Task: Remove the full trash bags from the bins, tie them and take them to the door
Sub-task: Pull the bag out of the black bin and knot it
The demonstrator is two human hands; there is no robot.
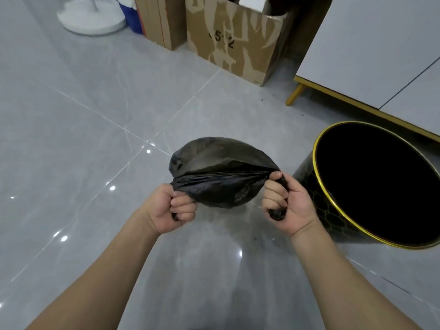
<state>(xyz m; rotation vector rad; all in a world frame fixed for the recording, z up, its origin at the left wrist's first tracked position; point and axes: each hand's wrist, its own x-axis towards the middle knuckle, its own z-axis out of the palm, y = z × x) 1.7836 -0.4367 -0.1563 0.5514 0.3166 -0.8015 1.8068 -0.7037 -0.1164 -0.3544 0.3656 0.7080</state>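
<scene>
The black trash bag [220, 172] hangs in the air in the middle of the view, above the grey tiled floor [71, 139] and not touching it. The left hand [166, 208] is closed in a fist around one bunched end of the bag's rim, at about 8 o'clock from the bag. The right hand [287, 203] is closed in the same way around the other end, at about 4 o'clock. Between the two fists the plastic is pulled tight into a line of folds, and the body of the bag bulges beyond it. I think the two ends are held apart like this so that they can be crossed and knotted.

The bin [371, 184] stands on the floor at 3 o'clock, just beside the right hand. Its mouth is dark and I see no liner in it, so the bag seems to come from there. Cardboard boxes [238, 44] stand at 12 o'clock. No door is in view.
</scene>
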